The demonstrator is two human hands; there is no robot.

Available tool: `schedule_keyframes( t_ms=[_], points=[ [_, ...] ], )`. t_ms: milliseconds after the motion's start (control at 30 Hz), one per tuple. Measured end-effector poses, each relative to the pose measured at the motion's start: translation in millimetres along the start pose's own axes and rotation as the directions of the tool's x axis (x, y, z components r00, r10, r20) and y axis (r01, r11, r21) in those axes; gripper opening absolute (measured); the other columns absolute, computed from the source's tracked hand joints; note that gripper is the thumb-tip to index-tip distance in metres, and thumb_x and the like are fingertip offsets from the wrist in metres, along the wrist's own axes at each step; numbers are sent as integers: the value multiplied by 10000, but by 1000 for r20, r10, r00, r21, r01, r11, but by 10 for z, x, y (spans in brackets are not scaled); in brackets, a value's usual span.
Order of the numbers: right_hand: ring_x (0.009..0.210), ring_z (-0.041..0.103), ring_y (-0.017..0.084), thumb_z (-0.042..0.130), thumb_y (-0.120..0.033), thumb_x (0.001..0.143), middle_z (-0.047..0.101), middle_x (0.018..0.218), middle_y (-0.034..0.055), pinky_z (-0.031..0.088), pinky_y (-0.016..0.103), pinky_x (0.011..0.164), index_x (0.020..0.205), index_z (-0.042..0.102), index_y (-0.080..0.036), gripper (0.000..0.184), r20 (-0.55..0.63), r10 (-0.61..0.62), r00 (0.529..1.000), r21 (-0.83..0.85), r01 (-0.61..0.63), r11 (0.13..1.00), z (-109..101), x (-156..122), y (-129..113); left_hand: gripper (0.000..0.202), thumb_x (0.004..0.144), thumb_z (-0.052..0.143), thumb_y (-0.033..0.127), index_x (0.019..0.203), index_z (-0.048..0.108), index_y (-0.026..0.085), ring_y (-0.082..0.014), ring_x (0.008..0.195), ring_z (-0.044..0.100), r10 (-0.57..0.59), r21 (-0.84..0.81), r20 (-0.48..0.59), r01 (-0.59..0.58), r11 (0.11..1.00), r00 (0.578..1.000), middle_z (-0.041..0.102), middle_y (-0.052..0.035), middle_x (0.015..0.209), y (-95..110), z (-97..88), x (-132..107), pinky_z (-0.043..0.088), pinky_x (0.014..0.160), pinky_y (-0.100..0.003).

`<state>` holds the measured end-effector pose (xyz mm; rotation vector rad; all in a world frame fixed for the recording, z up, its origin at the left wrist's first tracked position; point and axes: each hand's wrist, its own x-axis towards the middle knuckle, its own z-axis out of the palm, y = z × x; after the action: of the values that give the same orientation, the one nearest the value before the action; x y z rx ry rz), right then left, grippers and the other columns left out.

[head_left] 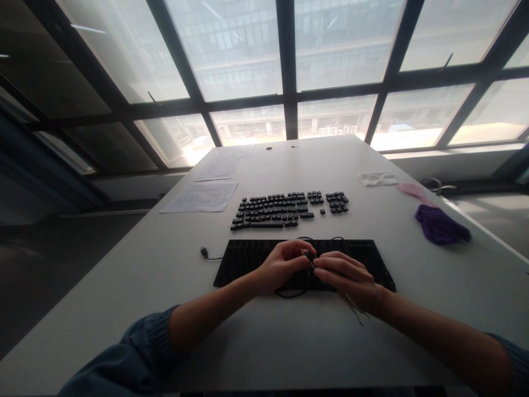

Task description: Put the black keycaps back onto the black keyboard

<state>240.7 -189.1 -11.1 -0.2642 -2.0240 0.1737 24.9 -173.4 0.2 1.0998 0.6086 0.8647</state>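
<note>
A black keyboard base with its keycaps removed lies on the white table in front of me. Both hands rest over its middle. My left hand and my right hand meet with curled fingers, pinching a small dark object, perhaps a keycap, between their fingertips. Beyond the base, the black keycaps are laid out on the table in keyboard order. The keyboard's cable ends in a plug at the left.
Sheets of paper lie at the far left of the table. A purple cloth, a pink item and a crumpled clear bag lie at the right. Large windows stand behind the table's far edge.
</note>
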Motion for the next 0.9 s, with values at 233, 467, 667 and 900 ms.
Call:
schedule_keyframes(
  t_ms=[233,467,667,900],
  points=[
    [1003,692,244,572,-52,922,702,1084,143,612,378,817,1331,605,-192,434,-31,14,999,55,-13,998,7,33,-3,285,827,762,359,999,700,141,-139,769,594,65,43,10,-65,997,998,648,-48,853,15,54,-12,466,749,-262],
    [1095,668,270,594,-78,924,703,1138,148,615,408,891,1316,611,-160,401,112,-46,993,-40,50,998,-19,-24,65,222,796,747,332,892,675,144,-139,771,572,109,91,-156,-96,991,982,638,-26,824,-16,118,-11,466,738,-252],
    [1136,644,265,558,-65,942,697,1142,140,604,404,922,1342,583,-155,411,172,-102,980,-79,117,990,-37,22,81,162,781,730,248,885,663,143,-120,725,574,-25,-211,-224,-24,977,974,630,-18,788,-16,191,-26,464,698,-233],
    [1129,647,267,568,-67,936,700,1105,139,612,386,910,1266,628,-132,342,214,-153,965,-107,179,978,-70,61,69,257,851,736,328,1020,650,155,-100,703,581,-187,-402,-154,112,909,970,611,-18,810,-31,210,-61,473,681,-218]
  ],
)
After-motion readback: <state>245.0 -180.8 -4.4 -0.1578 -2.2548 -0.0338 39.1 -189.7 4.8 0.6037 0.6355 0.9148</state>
